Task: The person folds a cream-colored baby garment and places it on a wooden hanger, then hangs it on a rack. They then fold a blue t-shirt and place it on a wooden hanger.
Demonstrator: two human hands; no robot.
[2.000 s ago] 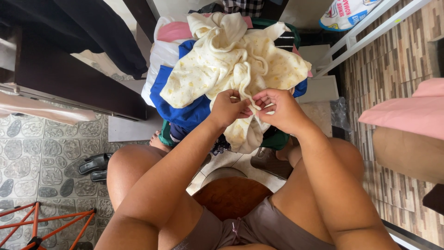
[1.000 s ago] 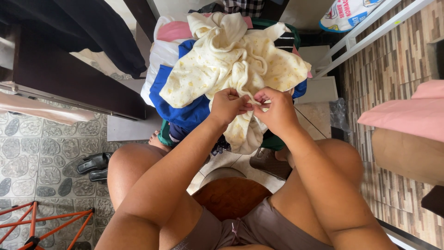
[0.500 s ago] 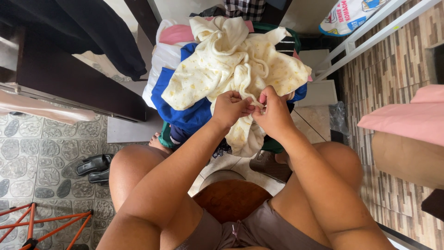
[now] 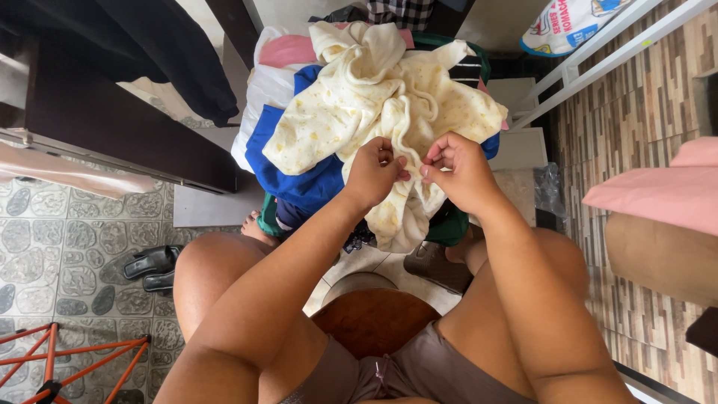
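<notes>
A pale yellow patterned garment [image 4: 374, 105] lies on top of a heap of laundry in front of my knees. My left hand [image 4: 374, 172] and my right hand [image 4: 456, 168] are side by side at its lower middle, both pinching a narrow fold or strip of the yellow cloth between fingertips. Under it sit a blue garment [image 4: 288, 168], a white one [image 4: 258, 90], a pink one [image 4: 288, 51] and a green one [image 4: 452, 224]. I sit on a brown round stool [image 4: 374, 322].
Black sandals [image 4: 153, 265] lie on the patterned tile floor at the left. A red metal frame [image 4: 67, 359] stands at the lower left. Dark clothing [image 4: 172, 52] hangs over a dark bench at the upper left. A white rail [image 4: 598, 52] and pink cushion [image 4: 658, 194] are on the right.
My two hands have drawn closer together on the yellow cloth and shifted slightly up. The view has tilted a little; the laundry heap has stayed put.
</notes>
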